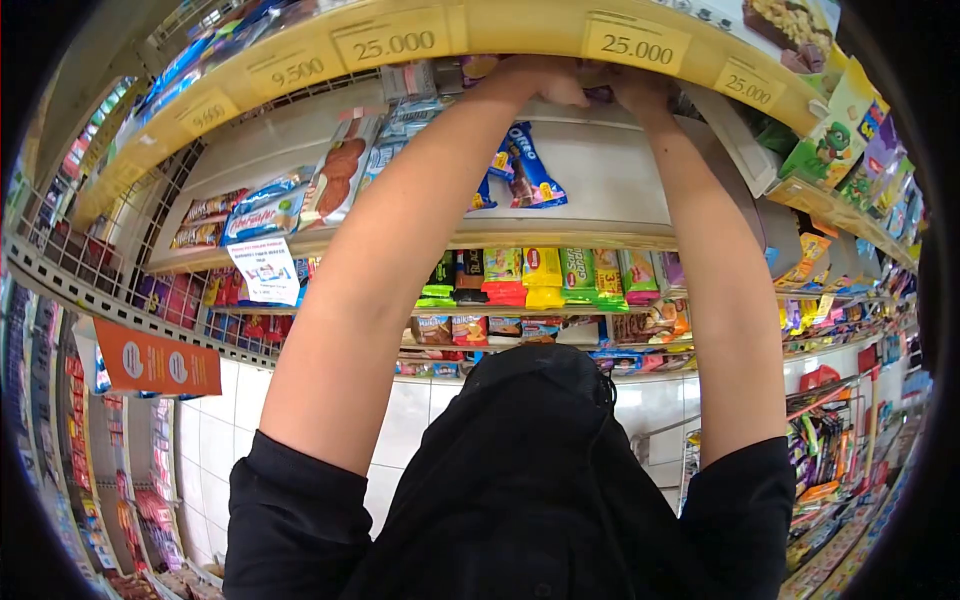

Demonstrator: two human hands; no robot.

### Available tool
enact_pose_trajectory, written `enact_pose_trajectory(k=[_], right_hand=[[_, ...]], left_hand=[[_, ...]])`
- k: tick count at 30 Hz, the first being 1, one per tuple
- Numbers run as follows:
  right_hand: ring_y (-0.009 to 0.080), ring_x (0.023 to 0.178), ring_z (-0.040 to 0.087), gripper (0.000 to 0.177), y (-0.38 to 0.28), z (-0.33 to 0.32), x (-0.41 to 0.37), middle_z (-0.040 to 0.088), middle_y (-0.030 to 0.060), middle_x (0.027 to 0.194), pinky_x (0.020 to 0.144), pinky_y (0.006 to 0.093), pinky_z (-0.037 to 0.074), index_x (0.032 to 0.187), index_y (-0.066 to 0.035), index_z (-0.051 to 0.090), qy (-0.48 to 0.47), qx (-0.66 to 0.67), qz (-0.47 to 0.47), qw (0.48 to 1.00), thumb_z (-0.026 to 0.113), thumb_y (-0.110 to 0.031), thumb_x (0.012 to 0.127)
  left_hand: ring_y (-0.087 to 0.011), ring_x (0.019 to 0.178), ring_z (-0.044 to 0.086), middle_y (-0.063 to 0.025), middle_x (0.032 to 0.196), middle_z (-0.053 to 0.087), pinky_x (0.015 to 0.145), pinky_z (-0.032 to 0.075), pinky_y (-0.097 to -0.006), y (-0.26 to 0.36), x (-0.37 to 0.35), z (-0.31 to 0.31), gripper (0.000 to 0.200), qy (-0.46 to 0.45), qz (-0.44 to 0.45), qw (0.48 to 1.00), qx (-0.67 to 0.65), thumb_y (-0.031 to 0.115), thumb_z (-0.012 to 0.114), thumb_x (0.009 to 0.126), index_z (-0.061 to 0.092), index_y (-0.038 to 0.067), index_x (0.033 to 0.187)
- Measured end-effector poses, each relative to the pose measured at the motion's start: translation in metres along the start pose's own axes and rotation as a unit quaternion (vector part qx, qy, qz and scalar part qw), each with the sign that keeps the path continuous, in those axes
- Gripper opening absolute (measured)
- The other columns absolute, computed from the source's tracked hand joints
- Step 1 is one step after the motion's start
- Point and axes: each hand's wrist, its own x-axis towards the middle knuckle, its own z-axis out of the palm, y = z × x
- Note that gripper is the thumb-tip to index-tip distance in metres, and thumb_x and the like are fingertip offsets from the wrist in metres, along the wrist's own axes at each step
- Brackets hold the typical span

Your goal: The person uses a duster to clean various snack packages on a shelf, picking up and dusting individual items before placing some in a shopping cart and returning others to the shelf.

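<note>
the left hand (552, 80) and right hand (642, 90) reach deep into a white shelf (615, 190), close together beneath the yellow price strip (525, 30) of the shelf above. a purple packet (598, 92) shows between them, mostly hidden; i cannot tell whether the fingers pinch it or only touch it. nearer the body, a blue oreo packet (535, 170) lies on the white shelf between the forearms. left of the left forearm is a blue-and-white wafer packet (265, 208), with a white notice (265, 270) below it. 3 labels on the strip read 25.000. lower down stands a row of bright packets (541, 275).
</note>
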Motion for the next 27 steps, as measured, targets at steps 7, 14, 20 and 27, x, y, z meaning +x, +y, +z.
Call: enact_pose_trajectory(k=[7,14,20,27], right_hand=[[0.0266,0.098,0.057,0.027,-0.015,-0.002,-0.001,0.06,0.0097,0.101,0.084,0.0378,0.045,0.097,-0.011,0.061,0.106,0.045,-0.02,0.993,0.066,-0.026,0.076],[0.0269,0.104,0.056,0.028,-0.013,-0.002,-0.002,0.06,0.0126,0.109,0.088,0.0374,0.044,0.104,-0.01,0.059,0.004,0.064,0.081,0.995,0.062,-0.022,0.08],[0.0269,0.122,0.041,0.042,-0.007,-0.025,-0.014,0.046,0.0132,0.131,0.1,0.0373,0.034,0.124,-0.007,0.049,0.025,0.153,-0.057,0.986,0.054,-0.024,0.086],[0.039,0.096,0.056,0.029,-0.035,-0.142,-0.119,0.059,0.0253,0.1,0.082,0.0428,0.046,0.103,0.005,0.056,-0.211,0.062,-0.067,0.973,0.048,-0.011,0.08]], left_hand=[[-0.0315,0.119,0.045,-0.0199,0.132,0.042,0.098,0.038,-0.0384,0.001,0.016,0.014,0.077,-0.025,0.003,0.999,0.042,0.045,0.064,0.073,0.034,0.009,0.135],[-0.0337,0.121,0.043,-0.0224,0.134,0.039,0.1,0.035,-0.0378,-0.024,0.051,0.068,0.074,0.025,0.044,0.997,-0.054,0.04,0.061,0.079,0.029,0.007,0.137],[-0.0341,0.118,0.045,-0.0198,0.13,0.046,0.101,0.034,-0.04,-0.013,0.032,0.045,0.063,0.07,0.082,0.99,0.093,0.047,0.052,0.081,0.044,0.006,0.128],[-0.0372,0.113,0.047,-0.0223,0.121,0.05,0.099,0.035,-0.0406,0.078,-0.089,-0.04,0.049,0.028,0.159,0.981,-0.11,0.029,0.058,0.082,0.05,0.003,0.123]])
